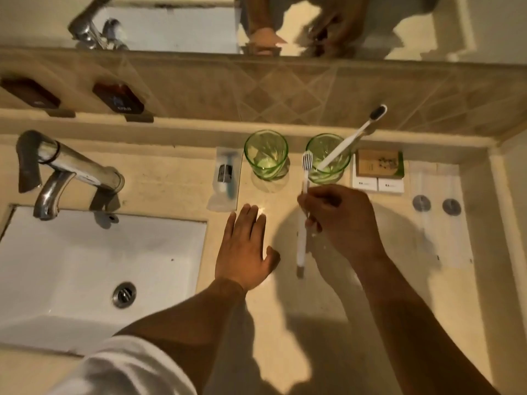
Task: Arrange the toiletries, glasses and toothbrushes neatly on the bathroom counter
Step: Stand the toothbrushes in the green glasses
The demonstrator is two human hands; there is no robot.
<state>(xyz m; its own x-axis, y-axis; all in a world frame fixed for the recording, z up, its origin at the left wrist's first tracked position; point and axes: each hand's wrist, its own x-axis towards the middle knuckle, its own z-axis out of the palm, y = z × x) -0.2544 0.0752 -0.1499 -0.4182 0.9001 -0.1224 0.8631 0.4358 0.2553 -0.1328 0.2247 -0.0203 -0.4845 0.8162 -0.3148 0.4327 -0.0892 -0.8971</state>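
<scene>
Two green glasses stand side by side at the back of the beige counter (285, 280). The left glass (265, 154) holds nothing. The right glass (328, 158) holds a white toothbrush with dark bristles (353, 136) that leans to the right. My right hand (342, 220) grips a second white toothbrush (302, 218), held upright with its head just in front of the right glass. My left hand (245, 248) lies flat on the counter, fingers apart, holding nothing. A wrapped razor (224, 178) lies left of the glasses. Small toiletry boxes (377, 172) sit to the right.
A white sink (71, 266) with a chrome faucet (65, 172) fills the left side. Two dark wall dispensers (118, 98) hang above it. Two round metal discs (436, 205) on clear packets lie at the far right. A mirror (256, 24) runs along the top.
</scene>
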